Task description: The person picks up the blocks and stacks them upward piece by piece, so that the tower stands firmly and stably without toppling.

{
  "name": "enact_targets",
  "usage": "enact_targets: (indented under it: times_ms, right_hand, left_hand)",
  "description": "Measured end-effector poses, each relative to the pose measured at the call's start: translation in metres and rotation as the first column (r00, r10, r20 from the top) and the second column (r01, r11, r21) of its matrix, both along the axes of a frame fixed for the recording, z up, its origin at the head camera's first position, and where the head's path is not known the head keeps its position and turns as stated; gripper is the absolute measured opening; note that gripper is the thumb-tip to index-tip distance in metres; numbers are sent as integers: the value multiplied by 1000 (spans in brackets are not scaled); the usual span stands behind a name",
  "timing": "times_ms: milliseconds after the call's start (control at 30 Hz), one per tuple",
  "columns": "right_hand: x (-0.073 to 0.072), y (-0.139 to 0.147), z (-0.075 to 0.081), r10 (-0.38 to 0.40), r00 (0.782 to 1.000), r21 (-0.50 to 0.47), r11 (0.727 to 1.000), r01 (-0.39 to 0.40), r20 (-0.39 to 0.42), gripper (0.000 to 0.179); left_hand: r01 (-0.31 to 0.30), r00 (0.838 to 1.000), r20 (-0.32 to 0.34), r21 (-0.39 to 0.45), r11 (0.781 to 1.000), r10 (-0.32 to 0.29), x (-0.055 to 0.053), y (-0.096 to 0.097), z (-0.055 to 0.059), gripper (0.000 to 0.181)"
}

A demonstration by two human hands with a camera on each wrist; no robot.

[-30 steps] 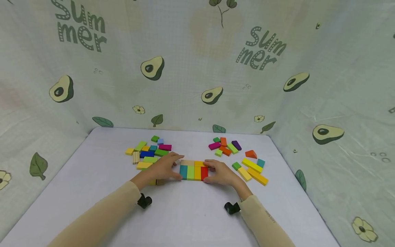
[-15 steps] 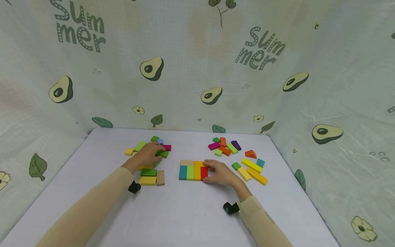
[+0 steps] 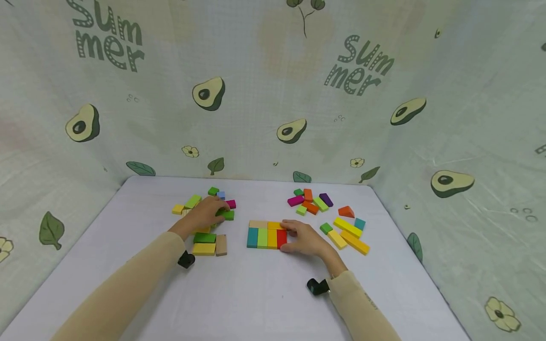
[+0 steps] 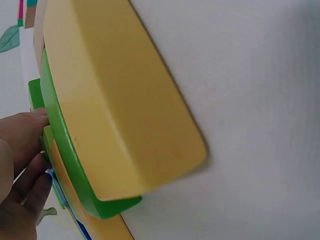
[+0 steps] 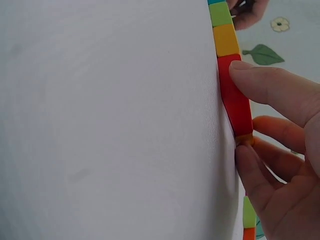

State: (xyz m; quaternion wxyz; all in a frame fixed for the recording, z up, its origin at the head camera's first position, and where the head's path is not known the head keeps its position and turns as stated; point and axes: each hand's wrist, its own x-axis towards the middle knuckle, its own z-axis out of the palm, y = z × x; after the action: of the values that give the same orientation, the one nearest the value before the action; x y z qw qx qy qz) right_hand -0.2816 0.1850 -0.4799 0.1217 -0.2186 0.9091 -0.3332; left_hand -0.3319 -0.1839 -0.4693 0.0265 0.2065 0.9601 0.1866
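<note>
While the right hand (image 3: 304,238) grips a block rectangle (image 3: 262,238) mid-frame, the left hand (image 3: 204,216), centre-left, pinches a green block (image 3: 229,216), apparently selecting it; next calls for lifting clear.

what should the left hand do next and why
Probably lift the green block towards the flat rectangle of blocks: the left hand seems to pinch that block, while the right hand holds the rectangle at its red block.
</note>
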Motion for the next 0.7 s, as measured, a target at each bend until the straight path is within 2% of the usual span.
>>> enact_targets:
  times_ms: [167, 267, 367, 500, 700]
  right_hand:
    - [0, 0, 0, 3, 1000, -1, 1000, -3, 1, 73]
    - [0, -1, 0, 7, 1000, -10, 1000, -7, -1, 73]
    - [0, -1, 1, 15, 1000, -27, 1000, -15, 1, 73]
    - [0, 0, 1, 23, 1000, -41, 999, -22, 10, 73]
    - [0, 2, -1, 31, 999, -69, 997, -30, 19, 73]
  left_hand:
    - [20, 1000, -18, 23, 1000, -20, 3, 1, 3, 34]
    - [37, 998, -62, 40, 999, -34, 8, 5, 9, 35]
    - [88, 990, -120, 64, 994, -80, 16, 12, 16, 33]
    - [165, 980, -125, 92, 982, -153, 35, 31, 19, 31]
    - [191, 981, -23, 91, 977, -190, 69, 71, 15, 31]
